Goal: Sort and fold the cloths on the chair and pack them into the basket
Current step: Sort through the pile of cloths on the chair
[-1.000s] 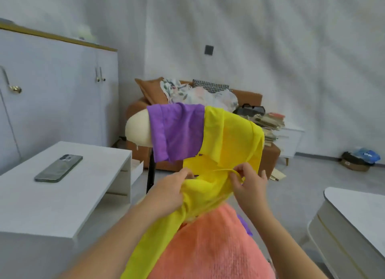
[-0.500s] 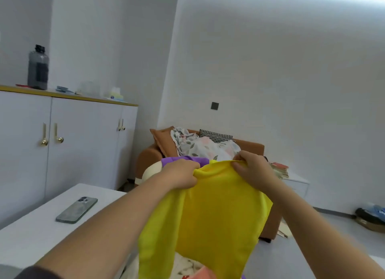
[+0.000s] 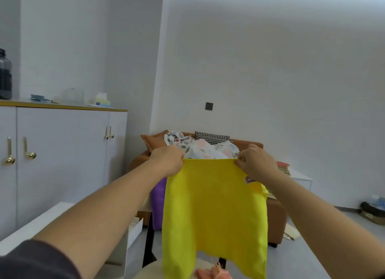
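Left hand (image 3: 167, 161) and right hand (image 3: 255, 163) pinch the yellow cloth's (image 3: 214, 205) top corners; uneven grips could skew the fold.

2 arms are in view. The left arm (image 3: 108, 208) wears a dark grey sleeve (image 3: 35, 260), seen at the near left corner. The cloth is plain and matte, and its rounded edge crosses the upper arm, leaving the forearm bare. The right arm (image 3: 325, 220) is bare as far as the near right edge. The left grip (image 3: 166, 160) and right grip (image 3: 256, 164) are bare too.
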The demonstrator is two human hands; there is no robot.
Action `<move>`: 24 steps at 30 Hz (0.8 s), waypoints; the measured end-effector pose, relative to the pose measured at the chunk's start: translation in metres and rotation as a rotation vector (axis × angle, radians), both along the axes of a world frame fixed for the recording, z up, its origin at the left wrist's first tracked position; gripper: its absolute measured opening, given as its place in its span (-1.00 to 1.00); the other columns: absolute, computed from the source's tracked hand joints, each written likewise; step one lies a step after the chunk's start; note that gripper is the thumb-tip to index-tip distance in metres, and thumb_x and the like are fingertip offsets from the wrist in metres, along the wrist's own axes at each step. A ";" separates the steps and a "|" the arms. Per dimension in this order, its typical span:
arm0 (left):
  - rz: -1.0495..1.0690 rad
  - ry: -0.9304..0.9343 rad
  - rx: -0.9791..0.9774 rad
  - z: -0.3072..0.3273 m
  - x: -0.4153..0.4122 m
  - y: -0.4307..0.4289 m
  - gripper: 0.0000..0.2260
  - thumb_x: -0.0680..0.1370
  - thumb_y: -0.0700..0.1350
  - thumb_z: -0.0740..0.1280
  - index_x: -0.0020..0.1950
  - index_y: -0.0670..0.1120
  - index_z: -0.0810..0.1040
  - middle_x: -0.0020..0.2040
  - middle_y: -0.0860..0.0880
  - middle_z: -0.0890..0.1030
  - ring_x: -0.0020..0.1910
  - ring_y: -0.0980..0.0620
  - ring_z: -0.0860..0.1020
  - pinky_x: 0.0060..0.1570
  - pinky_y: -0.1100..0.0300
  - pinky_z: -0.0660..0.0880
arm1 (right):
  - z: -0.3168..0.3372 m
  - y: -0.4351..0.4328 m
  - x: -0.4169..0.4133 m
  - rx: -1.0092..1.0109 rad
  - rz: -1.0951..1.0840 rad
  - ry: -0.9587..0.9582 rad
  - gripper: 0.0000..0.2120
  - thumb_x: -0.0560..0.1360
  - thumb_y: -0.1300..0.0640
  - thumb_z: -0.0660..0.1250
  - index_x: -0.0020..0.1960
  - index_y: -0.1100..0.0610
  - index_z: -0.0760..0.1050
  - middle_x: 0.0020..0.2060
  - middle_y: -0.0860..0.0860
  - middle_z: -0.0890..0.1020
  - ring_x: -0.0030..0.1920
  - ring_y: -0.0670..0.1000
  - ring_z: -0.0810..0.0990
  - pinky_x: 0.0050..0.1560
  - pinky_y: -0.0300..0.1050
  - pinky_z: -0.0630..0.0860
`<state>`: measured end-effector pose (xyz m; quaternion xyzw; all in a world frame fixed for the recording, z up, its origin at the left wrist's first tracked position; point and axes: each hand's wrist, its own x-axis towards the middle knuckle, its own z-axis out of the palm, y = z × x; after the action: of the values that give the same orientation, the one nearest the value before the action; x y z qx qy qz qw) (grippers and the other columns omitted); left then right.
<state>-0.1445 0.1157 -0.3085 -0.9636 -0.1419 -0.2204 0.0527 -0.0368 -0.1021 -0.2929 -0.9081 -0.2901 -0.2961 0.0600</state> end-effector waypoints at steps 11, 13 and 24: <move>-0.510 -0.438 -1.034 -0.008 0.143 -0.025 -0.87 0.56 -0.21 0.18 -0.03 -0.05 0.50 -0.04 -0.09 0.63 -0.04 -0.10 0.59 -0.08 0.03 0.52 | -0.011 0.025 0.089 0.590 0.159 0.219 -0.69 0.59 0.19 0.15 0.32 0.15 0.40 0.02 0.13 0.57 -0.22 -0.01 0.43 -0.32 -0.15 0.34; -0.560 -0.303 -0.996 -0.025 0.174 -0.029 -0.67 0.51 -0.23 0.21 0.26 -0.03 0.46 0.23 -0.09 0.54 0.20 -0.04 0.50 0.20 0.06 0.45 | -0.033 0.025 0.112 0.456 0.149 0.314 -0.48 0.58 0.18 0.18 0.51 0.11 0.13 0.24 0.15 0.49 -0.04 0.08 0.48 -0.15 -0.14 0.37; -0.376 -0.043 -0.182 -0.109 0.217 -0.033 -0.46 0.58 -0.01 0.15 0.54 -0.06 0.08 0.51 -0.03 0.22 0.47 -0.03 0.20 0.38 0.00 0.21 | -0.119 0.029 0.169 0.035 0.002 0.362 -0.56 0.62 -0.12 -0.01 0.42 0.04 0.22 0.25 0.15 0.47 0.22 0.18 0.46 0.08 0.06 0.43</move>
<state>0.0728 0.0825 -0.4173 -0.9690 0.0198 -0.2332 -0.0795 0.1324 -0.0733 -0.4120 -0.9452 -0.2701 -0.1325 0.1271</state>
